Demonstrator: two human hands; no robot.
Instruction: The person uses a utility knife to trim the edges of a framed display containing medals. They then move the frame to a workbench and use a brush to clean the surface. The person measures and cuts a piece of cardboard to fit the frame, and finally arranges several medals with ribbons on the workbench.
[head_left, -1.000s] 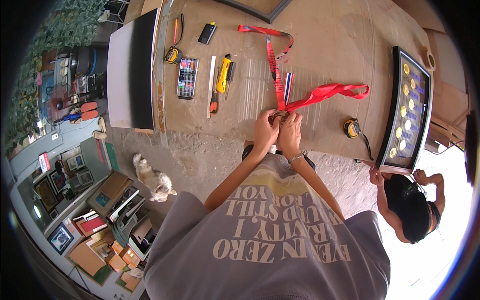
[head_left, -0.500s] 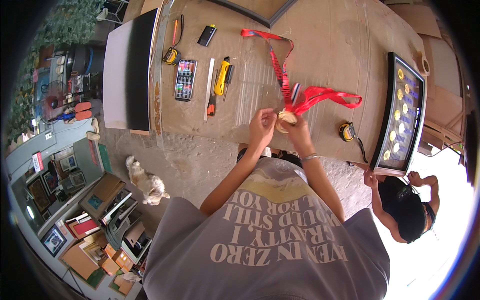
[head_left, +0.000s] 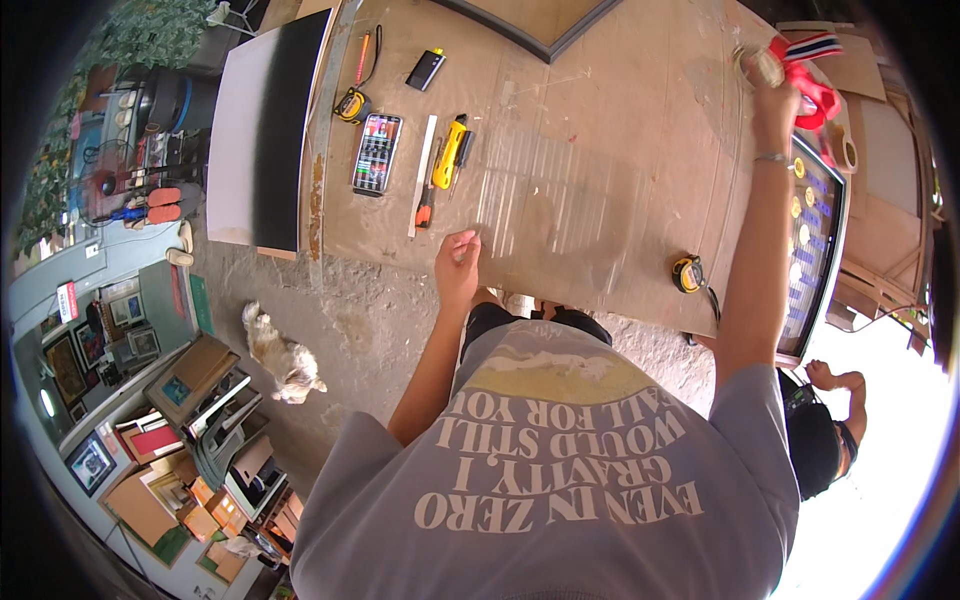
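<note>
My right hand (head_left: 778, 112) is stretched out to the far right of the table, closed on a medal. The round gold medal (head_left: 762, 66) is blurred beyond my fingers, and its red ribbon (head_left: 818, 98) bunches up beside them; a striped band (head_left: 812, 47) sticks out at the top. Below that arm stands a black display frame (head_left: 808, 235) with several round gold medals on blue ribbons in it, partly covered by my forearm. My left hand (head_left: 458, 262) hovers at the table's near edge, fingers curled in, and nothing shows in them.
On the table (head_left: 600, 150) lie a yellow cutter (head_left: 447, 155), a steel ruler (head_left: 423, 170), a phone (head_left: 377, 153), a black power bank (head_left: 426, 69) and two tape measures (head_left: 688, 273). A tape roll (head_left: 845, 150) lies far right. A dog (head_left: 280, 355) is on the floor; a person (head_left: 820, 430) is at right.
My right hand has carried the medal and its red ribbon from the table's near middle to the far right. My left hand has let go and moved left.
</note>
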